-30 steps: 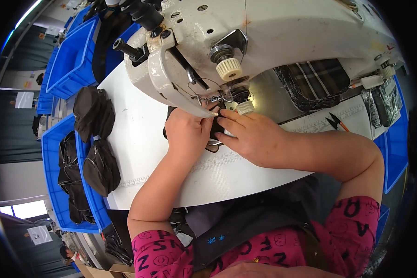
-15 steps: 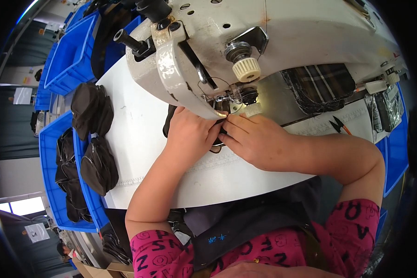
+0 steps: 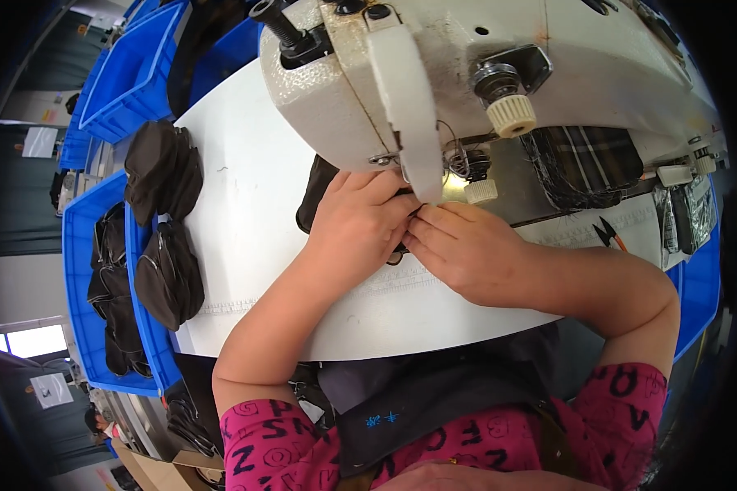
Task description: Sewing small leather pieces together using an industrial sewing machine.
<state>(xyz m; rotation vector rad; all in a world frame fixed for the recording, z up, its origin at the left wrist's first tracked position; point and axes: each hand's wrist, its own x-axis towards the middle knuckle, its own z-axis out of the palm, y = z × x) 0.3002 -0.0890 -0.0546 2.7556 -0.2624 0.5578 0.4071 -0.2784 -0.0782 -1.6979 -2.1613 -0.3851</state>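
Observation:
Beneath the head of a white sewing machine (image 3: 336, 98), a dark fabric piece (image 3: 313, 195) lies on the white table, mostly covered by my hands and the machine. My left hand (image 3: 360, 217) is closed on the fabric, its fingers bent around the edge close to the needle area. Just to its right, my right hand (image 3: 467, 245) pinches the same fabric, fingertips meeting those of the left. The needle and presser foot are hidden behind the machine's white front lever (image 3: 409, 106). A small lamp lights the spot behind my fingers.
Dark fabric pouches (image 3: 164, 172) sit at the table's left edge beside a blue bin (image 3: 78, 270) holding more. Right of the machine's needle area lie a stack of plaid fabric pieces (image 3: 585, 164), small orange-handled snips (image 3: 610, 233) and plastic-wrapped packets (image 3: 688, 217).
The view has shifted, so the machine sits farther right and higher in it. Both hands stay closed on the fabric beside the needle area, with little visible change in grip.

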